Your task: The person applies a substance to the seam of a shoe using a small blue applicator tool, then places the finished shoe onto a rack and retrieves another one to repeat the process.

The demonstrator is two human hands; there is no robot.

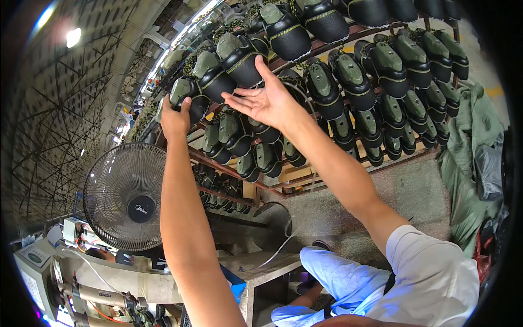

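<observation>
My left hand (175, 117) reaches to the left end of the rack. Its thumb and fingers are closed around a black shoe upper on a green last (194, 103). To its right, my right hand (267, 102) is open, palm up, with the fingers spread. Just above that hand is another black upper with yellow-green stitching (239, 61); whether the thumb touches its toe I cannot tell. Between the hands sits a further black upper on its last (217, 82). Nothing shows in the right palm.
Several rows of similar uppers hang on a reddish metal rack (272, 191). A round black fan (125, 196) stands left of my forearm, above a workbench (272, 267) with machinery. Green cloth (468, 152) drapes at the right. A pale cable (278, 248) crosses the bench edge.
</observation>
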